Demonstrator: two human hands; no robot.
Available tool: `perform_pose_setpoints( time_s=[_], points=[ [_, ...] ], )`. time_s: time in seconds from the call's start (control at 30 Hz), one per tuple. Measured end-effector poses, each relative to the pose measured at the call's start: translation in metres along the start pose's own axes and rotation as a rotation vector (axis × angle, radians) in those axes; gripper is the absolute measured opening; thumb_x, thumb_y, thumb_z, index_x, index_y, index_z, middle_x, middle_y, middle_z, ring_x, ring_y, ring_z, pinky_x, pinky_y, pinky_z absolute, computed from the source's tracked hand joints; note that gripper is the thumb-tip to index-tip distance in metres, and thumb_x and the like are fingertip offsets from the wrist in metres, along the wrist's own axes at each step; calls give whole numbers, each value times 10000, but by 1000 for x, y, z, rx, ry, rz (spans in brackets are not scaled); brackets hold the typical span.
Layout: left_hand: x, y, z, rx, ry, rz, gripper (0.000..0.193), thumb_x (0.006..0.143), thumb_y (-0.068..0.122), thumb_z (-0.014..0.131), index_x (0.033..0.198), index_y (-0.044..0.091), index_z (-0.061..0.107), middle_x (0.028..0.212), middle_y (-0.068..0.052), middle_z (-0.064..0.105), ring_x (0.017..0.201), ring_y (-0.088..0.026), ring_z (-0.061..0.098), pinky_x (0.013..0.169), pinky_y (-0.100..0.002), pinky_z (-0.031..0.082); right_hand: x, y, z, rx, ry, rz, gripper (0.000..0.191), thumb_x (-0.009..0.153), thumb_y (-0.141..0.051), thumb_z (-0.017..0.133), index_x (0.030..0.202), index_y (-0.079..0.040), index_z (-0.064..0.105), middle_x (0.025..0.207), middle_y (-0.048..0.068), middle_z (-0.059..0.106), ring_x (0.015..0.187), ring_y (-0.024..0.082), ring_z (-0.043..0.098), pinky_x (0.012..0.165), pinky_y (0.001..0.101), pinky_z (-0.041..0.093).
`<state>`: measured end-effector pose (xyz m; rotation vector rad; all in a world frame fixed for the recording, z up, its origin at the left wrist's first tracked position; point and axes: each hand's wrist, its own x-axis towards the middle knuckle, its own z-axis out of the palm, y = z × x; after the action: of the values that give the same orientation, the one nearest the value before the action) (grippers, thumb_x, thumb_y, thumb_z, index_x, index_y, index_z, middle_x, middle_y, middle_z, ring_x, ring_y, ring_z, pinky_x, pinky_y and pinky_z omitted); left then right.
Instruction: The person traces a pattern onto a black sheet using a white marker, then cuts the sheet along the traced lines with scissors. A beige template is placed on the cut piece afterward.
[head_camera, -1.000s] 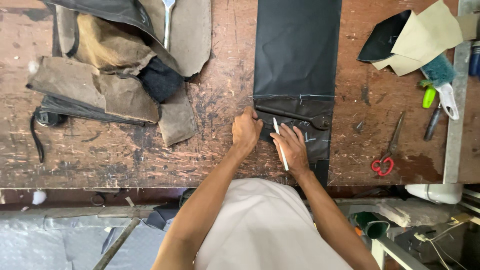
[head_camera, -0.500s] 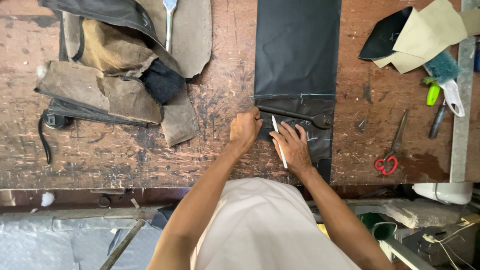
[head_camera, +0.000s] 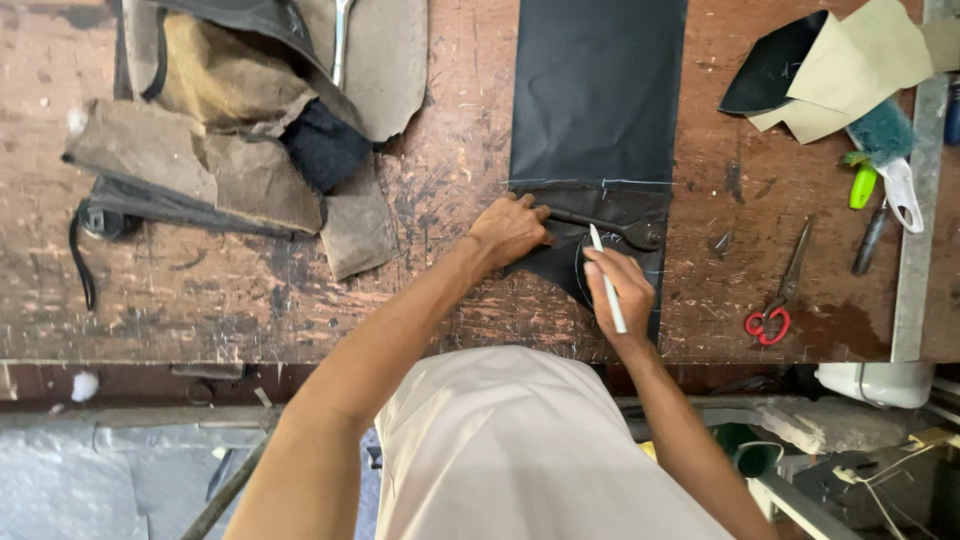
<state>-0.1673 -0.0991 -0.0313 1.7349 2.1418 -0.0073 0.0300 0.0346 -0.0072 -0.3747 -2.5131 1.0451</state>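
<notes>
A long black sheet of leather (head_camera: 598, 90) lies on the worn wooden workbench (head_camera: 440, 170), with a dark pattern piece (head_camera: 615, 230) laid on its near end. My left hand (head_camera: 508, 230) presses down on the left edge of that piece. My right hand (head_camera: 618, 290) holds a white marking pencil (head_camera: 606, 262), its tip on the piece beside a curved outline. A thin chalk line runs across the sheet just beyond my hands.
Tan and dark leather scraps (head_camera: 240, 120) are piled at the left with a black strap (head_camera: 85, 250). Red-handled scissors (head_camera: 780, 290), a green-handled tool (head_camera: 862, 185), a white tool (head_camera: 902, 195) and beige and black offcuts (head_camera: 840, 70) lie at the right. A metal ruler (head_camera: 915, 220) runs along the right edge.
My left hand stays planted on the piece. My right hand with the white pencil has shifted slightly along the outline.
</notes>
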Motion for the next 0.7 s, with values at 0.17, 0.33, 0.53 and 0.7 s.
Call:
perform_pose_setpoints(
  time_s=[0.17,0.33,0.53,0.7],
  points=[
    [10,-7,-11,61,-34,88,247,916,328,631,1105,391,776,1343,17,648,1200,-236,556,988,-394,451,-13,4,3,276,156,474,244,992,-82,676,1212,24,681,1060,135,774,965,149,742,830,251,577],
    [20,-3,-10,152,-50,153,334,979,230,580,1232,399,718,1360,22,661,1227,-227,564,1023,-391,434,-18,8,11,304,211,540,213,954,-67,724,1144,28,732,1006,115,790,899,101,725,778,220,561],
    [32,7,-12,168,-81,138,514,990,193,495,1455,410,517,1292,-17,670,1169,-267,580,954,-435,448,-10,2,17,268,245,492,190,954,-72,741,1118,25,744,959,118,797,833,113,712,722,239,554],
    [34,12,-11,222,-194,133,508,1031,196,476,1501,387,501,1271,-40,686,1172,-244,601,959,-437,463,-4,-3,15,174,217,440,177,936,-75,743,1082,25,742,950,147,787,841,142,762,701,258,581]
  ],
)
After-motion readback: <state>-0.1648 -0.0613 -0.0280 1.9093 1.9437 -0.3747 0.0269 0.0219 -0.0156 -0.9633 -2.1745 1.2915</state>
